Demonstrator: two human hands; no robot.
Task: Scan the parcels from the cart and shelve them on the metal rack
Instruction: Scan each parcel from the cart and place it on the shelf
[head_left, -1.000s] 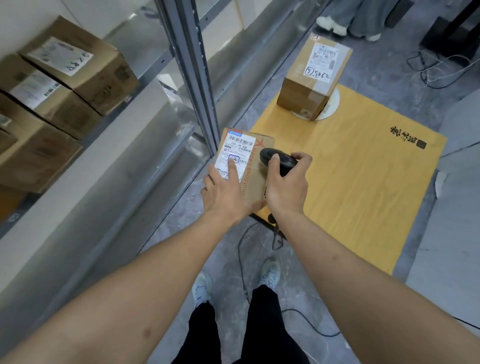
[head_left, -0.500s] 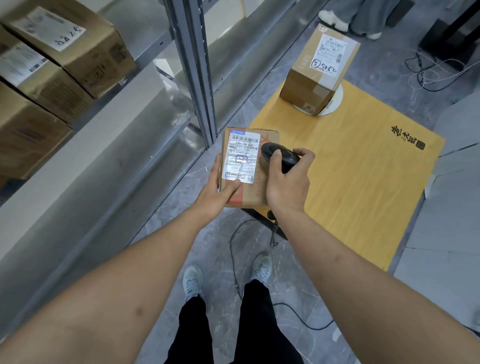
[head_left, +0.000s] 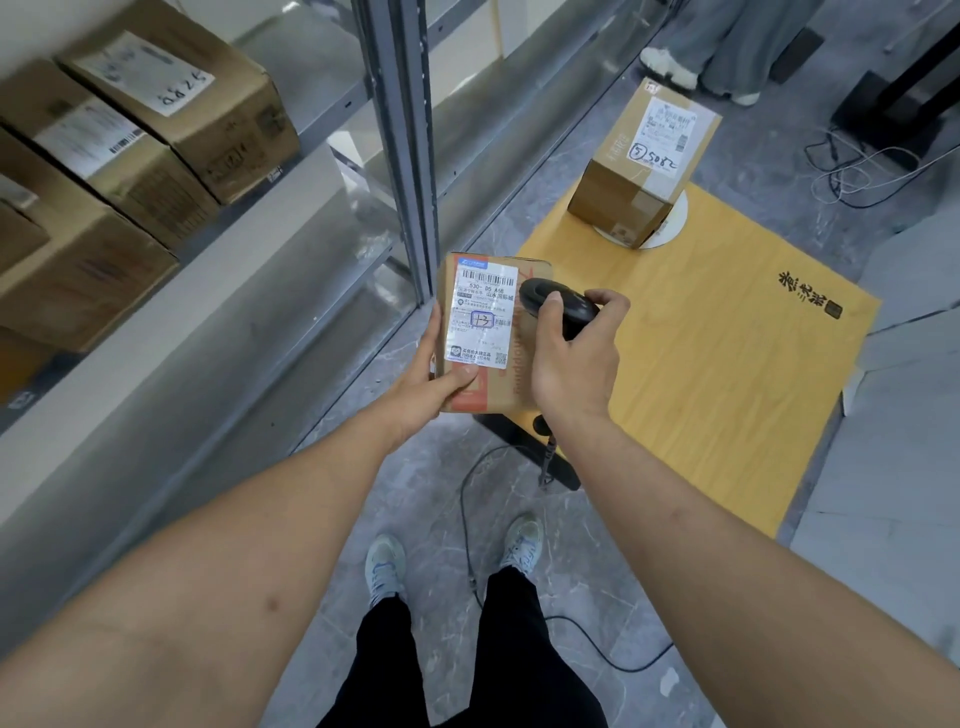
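Left hand (head_left: 423, 384) grips flat parcel (head_left: 485, 332) by its lower left edge, label up, beside rack upright (head_left: 410, 150) | right hand (head_left: 569, 358) fingers wrapped round black scanner (head_left: 558, 306) just beside label | second parcel (head_left: 644, 166) on yellow cart (head_left: 701, 374) | boxes (head_left: 156, 130) shelved at left

The metal rack's upright post (head_left: 402, 156) is the landmark. Left of it, the upper shelf is filled by cardboard boxes (head_left: 156, 135) packed side by side, while the bare lower shelf (head_left: 218, 332) offers open room. Just right of the post, the held parcel (head_left: 488, 332) nearly touches it, leaving a thin gap. Farther right, the wooden cart top (head_left: 701, 395) lies open apart from one box (head_left: 641, 171) at its far end.
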